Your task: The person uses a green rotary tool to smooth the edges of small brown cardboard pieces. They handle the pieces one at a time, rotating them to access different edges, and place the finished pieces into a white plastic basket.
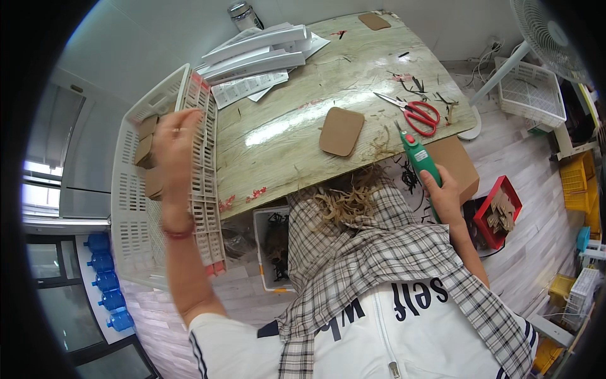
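My right hand (447, 197) is closed around a green handheld trimming tool (418, 155) with a red button and a thin pointed tip. The tip lies over the table's near right edge, close to red-handled scissors (421, 117). My left hand (175, 142) is raised over the white plastic crate (130, 221) on the left, smeared by motion, so its fingers do not read clearly. Brown flat pieces (145, 144) lie in that crate, partly behind the hand. Between my hands, a brown rounded rectangular pad (341, 131) rests flat on the table.
Paper sheets (259, 57) and a metal-lidded jar (244, 15) stand at the back. Brown shavings (344, 202) cover my apron lap. A red box (500, 211) of brown pieces and a cardboard box (453, 165) sit to the right. A fan (548, 38) stands at far right.
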A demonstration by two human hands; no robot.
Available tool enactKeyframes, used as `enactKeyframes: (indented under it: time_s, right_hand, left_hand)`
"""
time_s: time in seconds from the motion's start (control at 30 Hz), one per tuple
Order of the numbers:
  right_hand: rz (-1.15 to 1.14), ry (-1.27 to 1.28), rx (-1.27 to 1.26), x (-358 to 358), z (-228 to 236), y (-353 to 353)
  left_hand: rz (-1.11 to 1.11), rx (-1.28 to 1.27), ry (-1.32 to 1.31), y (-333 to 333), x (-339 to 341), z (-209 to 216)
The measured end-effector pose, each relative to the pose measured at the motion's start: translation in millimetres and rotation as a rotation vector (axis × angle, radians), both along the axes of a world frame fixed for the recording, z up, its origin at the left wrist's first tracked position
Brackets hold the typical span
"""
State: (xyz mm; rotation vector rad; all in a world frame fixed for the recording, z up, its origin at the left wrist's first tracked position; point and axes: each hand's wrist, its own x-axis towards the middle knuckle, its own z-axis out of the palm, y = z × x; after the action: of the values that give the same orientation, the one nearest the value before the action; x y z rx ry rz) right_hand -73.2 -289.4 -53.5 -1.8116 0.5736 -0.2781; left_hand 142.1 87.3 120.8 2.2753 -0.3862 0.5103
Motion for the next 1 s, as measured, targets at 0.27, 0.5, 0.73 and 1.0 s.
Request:
enactKeyframes:
  time_s: [0.27, 0.5, 0.73, 1.0]
  right_hand:
    - [0.123, 0.082, -0.149, -15.5, -17.9, 3.0]
    - [0.172, 0.126, -0.174, -20.6, -18.7, -0.6]
    - [0.273, 0.087, -0.139, -6.3, -3.1, 8.3]
    - [0.321, -0.049, 0.08, 6.8, 19.6, 27.9]
  left_hand:
    - [0.043, 0.491, 0.216, -151.2, -13.9, -216.0]
    - [0.128, 0.044, 0.044, -166.4, -25.3, -240.7]
    - [-0.021, -0.968, 0.457, -155.9, -33.6, -231.2]
    - [-0.252, -1.757, 0.488, -170.4, -54.4, -184.0]
